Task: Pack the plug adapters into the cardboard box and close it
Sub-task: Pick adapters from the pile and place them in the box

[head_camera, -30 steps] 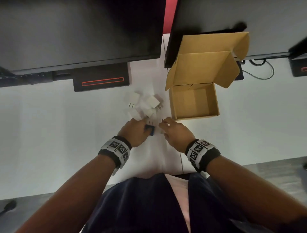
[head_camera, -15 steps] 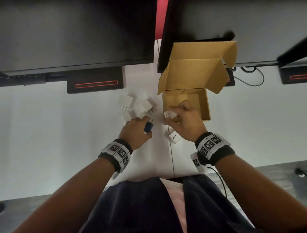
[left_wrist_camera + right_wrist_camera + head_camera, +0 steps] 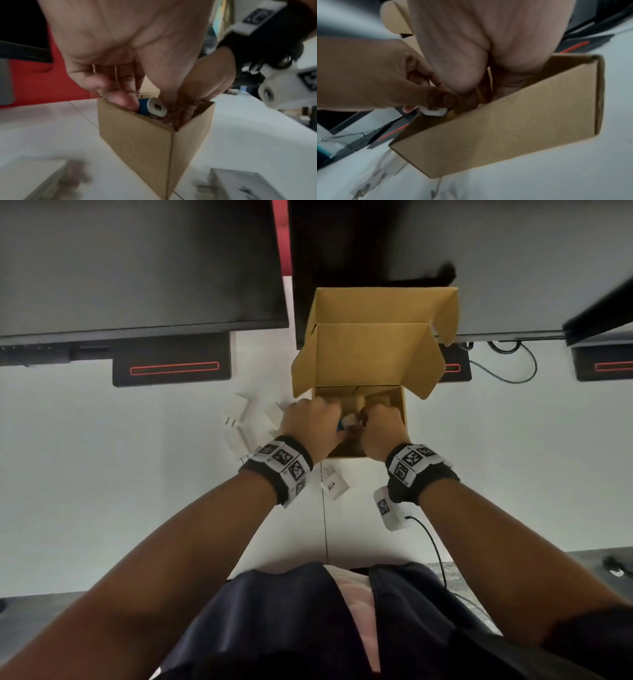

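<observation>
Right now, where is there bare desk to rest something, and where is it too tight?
Bare desk lies right of the cardboard box, up to the cable. More lies left of the loose white adapters, below the monitor base. Crowded: the box mouth, where the left hand with the blue adapter and the right hand meet; a labelled adapter lies before the box.

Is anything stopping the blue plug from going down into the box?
Only the right hand, which is already inside the cardboard box beside the blue adapter that the left hand holds at the rim. The lid flaps stand open, and nothing else visible blocks it.
</observation>
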Demonstrator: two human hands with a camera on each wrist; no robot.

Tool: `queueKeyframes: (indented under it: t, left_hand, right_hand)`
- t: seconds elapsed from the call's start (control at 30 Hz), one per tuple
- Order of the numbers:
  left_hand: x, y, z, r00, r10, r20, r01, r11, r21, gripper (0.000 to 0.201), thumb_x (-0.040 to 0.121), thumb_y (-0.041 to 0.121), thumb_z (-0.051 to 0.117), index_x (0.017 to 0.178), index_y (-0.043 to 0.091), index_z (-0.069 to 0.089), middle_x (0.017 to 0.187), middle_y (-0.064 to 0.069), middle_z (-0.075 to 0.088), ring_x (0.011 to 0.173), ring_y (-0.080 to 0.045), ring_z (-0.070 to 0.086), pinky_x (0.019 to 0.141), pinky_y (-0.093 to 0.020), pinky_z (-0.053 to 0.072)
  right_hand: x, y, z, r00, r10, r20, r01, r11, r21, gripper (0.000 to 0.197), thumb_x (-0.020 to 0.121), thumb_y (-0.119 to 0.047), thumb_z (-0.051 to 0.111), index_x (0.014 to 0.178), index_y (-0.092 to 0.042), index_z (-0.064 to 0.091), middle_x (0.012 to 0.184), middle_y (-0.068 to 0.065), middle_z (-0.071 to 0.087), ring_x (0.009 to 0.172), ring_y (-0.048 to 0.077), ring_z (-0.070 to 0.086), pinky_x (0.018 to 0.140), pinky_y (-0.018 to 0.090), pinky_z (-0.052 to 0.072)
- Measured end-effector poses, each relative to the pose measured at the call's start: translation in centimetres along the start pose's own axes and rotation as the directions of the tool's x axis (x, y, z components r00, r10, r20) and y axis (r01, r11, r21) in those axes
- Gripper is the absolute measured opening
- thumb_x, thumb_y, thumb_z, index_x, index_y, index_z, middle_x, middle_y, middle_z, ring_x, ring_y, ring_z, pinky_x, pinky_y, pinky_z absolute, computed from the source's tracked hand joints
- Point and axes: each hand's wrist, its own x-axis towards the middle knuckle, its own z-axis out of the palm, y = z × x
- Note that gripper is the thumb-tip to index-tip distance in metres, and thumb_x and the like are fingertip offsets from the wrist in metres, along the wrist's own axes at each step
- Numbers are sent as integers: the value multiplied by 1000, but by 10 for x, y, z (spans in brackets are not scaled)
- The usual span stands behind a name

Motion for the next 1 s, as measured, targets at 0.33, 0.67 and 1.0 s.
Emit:
queueKeyframes:
  t: [0.33,0.67,1.0]
  left_hand:
    - [18,3,9,994,-52,92,37,987,159,19,91,34,67,94,15,69,84,-5,69,77,-26,67,64,-34,50]
    - [14,-8,22,996,-41,85,32,993,115,19,98,22,54,94,13,70,84,-7,66,76,-26,64,67,-35,50]
    - [12,-6,28,994,-60,87,53,996,73,11,93,19,60,100,12,66,97,-7,68,83,-29,64,69,-37,51]
  right_hand:
    - [9,9,10,992,-119,-48,122,989,80,23,89,-29,69,104,-12,64,94,8,71,83,28,67,79,42,58]
    - [7,8,14,964,-243,-112,257,957,136,40,90,-29,64,128,-25,50,115,11,66,100,32,64,87,44,56]
    - [1,12,21,954,-280,-104,289,953,94,27,90,-21,64,116,-15,64,116,15,62,98,34,62,87,39,53]
